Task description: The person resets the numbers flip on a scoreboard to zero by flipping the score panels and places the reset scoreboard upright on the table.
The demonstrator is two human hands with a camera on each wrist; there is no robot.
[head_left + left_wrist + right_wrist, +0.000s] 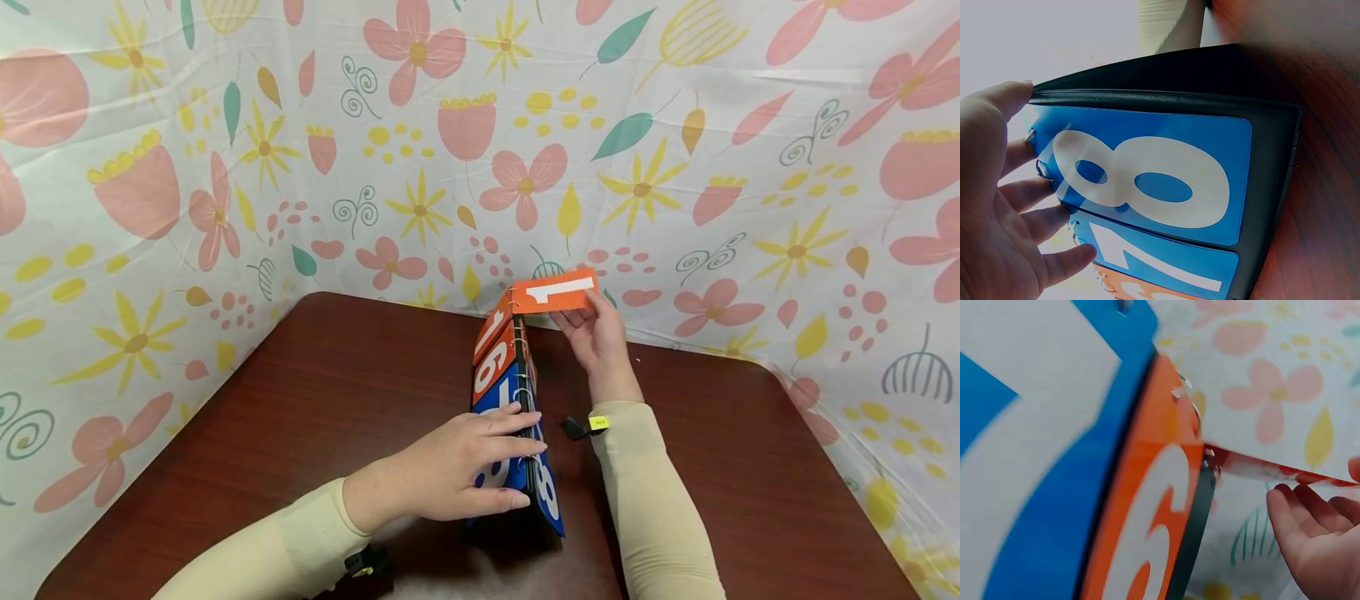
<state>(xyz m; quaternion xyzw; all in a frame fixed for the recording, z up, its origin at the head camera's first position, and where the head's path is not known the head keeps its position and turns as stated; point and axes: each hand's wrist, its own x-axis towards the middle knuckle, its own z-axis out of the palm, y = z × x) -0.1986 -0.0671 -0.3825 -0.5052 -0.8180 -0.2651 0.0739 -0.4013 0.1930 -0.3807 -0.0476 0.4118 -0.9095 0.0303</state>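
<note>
A tent-shaped flip scoreboard [517,392] stands on the table, with ringed orange and blue number cards on both sloping sides. My left hand [450,462] rests across its ridge at the near end, fingers fairly straight over the rings. In the left wrist view, a blue card with an 8 [1166,175] lies below that hand's fingers. At the far end my right hand [596,337] pinches an orange number card [555,292] showing a white 1, lifted out to the right from its rings. The right wrist view shows this card nearly edge-on, above the fingers [1310,512].
The dark reddish-brown table [337,392] extends on both sides of the scoreboard. A floral cloth [420,167] hangs behind the table and along its sides. A dark wrist strap [581,427] is on the right sleeve.
</note>
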